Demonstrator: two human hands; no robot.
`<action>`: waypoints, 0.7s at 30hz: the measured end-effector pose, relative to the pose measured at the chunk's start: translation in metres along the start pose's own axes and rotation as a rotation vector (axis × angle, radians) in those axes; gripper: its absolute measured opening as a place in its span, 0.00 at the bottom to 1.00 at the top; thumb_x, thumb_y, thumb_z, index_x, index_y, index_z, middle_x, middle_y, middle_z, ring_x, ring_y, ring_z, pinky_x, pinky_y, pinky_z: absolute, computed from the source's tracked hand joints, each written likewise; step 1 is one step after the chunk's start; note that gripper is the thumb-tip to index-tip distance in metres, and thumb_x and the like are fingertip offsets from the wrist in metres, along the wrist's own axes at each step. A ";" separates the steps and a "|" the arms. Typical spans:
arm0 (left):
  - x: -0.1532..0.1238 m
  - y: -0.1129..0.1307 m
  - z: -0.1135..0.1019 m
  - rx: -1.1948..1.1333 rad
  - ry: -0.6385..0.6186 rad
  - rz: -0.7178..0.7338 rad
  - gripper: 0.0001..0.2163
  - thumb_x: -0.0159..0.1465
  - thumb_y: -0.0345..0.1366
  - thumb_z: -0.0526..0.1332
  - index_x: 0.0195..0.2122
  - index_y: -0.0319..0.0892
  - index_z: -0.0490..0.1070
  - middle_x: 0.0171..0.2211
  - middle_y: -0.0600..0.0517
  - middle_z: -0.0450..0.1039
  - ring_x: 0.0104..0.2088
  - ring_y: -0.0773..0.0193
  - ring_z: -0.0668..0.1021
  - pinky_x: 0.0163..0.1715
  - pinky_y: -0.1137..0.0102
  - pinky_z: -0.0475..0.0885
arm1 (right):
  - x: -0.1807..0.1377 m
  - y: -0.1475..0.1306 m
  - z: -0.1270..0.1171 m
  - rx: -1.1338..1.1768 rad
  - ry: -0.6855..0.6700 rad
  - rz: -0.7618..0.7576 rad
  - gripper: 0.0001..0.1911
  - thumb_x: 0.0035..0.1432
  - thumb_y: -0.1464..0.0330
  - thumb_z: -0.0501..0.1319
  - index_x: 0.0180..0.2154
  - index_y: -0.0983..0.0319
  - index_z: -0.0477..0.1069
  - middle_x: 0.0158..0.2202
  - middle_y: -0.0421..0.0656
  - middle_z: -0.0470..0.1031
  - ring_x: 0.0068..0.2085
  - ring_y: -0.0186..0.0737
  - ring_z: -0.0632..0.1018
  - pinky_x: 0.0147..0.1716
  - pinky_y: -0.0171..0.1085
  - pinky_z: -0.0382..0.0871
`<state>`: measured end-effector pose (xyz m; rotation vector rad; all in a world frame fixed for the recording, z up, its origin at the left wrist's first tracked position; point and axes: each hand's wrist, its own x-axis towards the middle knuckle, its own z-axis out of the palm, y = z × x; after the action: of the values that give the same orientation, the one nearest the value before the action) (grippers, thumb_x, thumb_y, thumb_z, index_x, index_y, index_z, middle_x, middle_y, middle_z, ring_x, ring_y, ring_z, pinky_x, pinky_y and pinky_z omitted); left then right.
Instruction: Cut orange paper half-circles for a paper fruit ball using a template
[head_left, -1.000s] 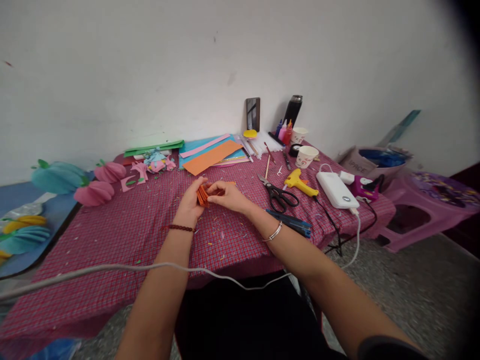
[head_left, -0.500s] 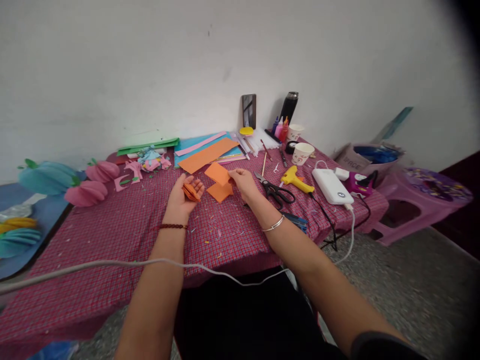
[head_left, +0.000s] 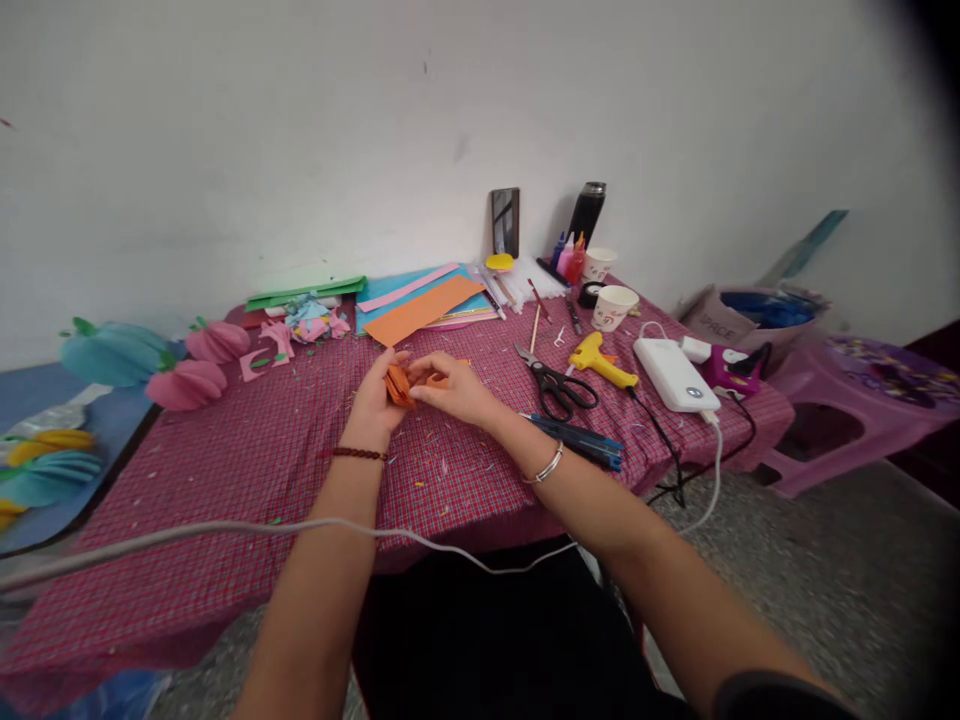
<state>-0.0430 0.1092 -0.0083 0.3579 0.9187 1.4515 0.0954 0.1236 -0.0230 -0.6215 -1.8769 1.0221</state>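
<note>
Both my hands meet over the middle of the red checked tablecloth. My left hand is closed around a small stack of folded orange paper pieces. My right hand pinches the same stack from the right, thumb and fingers pressed on an orange piece. A long orange paper strip lies behind the hands on a pile of coloured sheets.
Black scissors, a yellow glue gun, a white power bank and paper cups lie to the right. Pink and teal paper fruit sit at the left. A white cable crosses my forearms. A pink stool stands right.
Half a second ago my right hand was further back by two loose orange pieces and my left palm was open. Now the right hand is back at the stack and both hands grip it.
</note>
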 end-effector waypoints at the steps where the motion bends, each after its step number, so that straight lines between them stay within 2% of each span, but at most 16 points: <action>1: 0.000 -0.001 0.001 0.001 -0.010 0.002 0.12 0.66 0.38 0.54 0.30 0.37 0.70 0.24 0.50 0.73 0.23 0.66 0.77 0.26 0.71 0.74 | -0.001 0.000 0.003 0.006 -0.026 -0.009 0.12 0.52 0.68 0.65 0.39 0.63 0.70 0.37 0.41 0.72 0.38 0.37 0.73 0.41 0.38 0.68; 6: -0.002 -0.005 0.003 0.015 -0.054 0.007 0.11 0.65 0.37 0.56 0.30 0.36 0.71 0.24 0.51 0.72 0.22 0.67 0.76 0.29 0.69 0.75 | -0.001 0.004 0.006 -0.034 -0.055 -0.011 0.10 0.50 0.69 0.66 0.36 0.63 0.70 0.35 0.39 0.69 0.35 0.35 0.71 0.38 0.37 0.67; 13: -0.002 -0.005 0.002 0.054 -0.110 0.012 0.09 0.61 0.39 0.61 0.30 0.37 0.71 0.24 0.51 0.73 0.23 0.67 0.76 0.25 0.73 0.72 | 0.000 0.005 0.004 -0.017 -0.061 -0.008 0.11 0.49 0.69 0.67 0.35 0.63 0.69 0.34 0.40 0.70 0.34 0.35 0.71 0.37 0.37 0.66; 17: -0.002 -0.006 0.002 0.112 -0.121 0.037 0.09 0.59 0.39 0.63 0.31 0.37 0.72 0.24 0.52 0.73 0.24 0.67 0.77 0.27 0.72 0.72 | -0.002 0.001 0.003 0.005 -0.088 0.008 0.11 0.53 0.65 0.63 0.38 0.64 0.69 0.36 0.42 0.72 0.36 0.36 0.73 0.38 0.38 0.67; 21: -0.004 -0.010 0.005 0.220 -0.089 0.142 0.08 0.55 0.37 0.67 0.31 0.37 0.73 0.25 0.53 0.74 0.24 0.68 0.76 0.27 0.74 0.71 | -0.003 0.004 0.004 -0.003 -0.088 0.053 0.11 0.57 0.63 0.60 0.39 0.63 0.67 0.37 0.44 0.74 0.37 0.38 0.74 0.40 0.39 0.68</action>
<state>-0.0315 0.1058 -0.0110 0.6574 0.9999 1.4538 0.0935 0.1217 -0.0284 -0.6400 -1.9476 1.0968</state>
